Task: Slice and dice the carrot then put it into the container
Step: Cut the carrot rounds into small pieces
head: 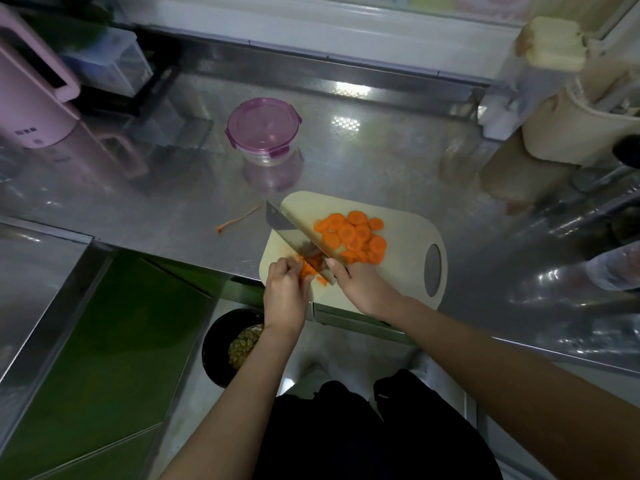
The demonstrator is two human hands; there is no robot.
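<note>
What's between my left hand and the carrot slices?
The knife, gripped by the right hand, lies between the slices and the left hand holding a carrot piece, per the head view.

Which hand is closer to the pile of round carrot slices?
Right. The right hand, gripping the knife, is right next to the carrot slices; the left hand, holding a carrot piece, is farther, on the blade's other side.
</note>
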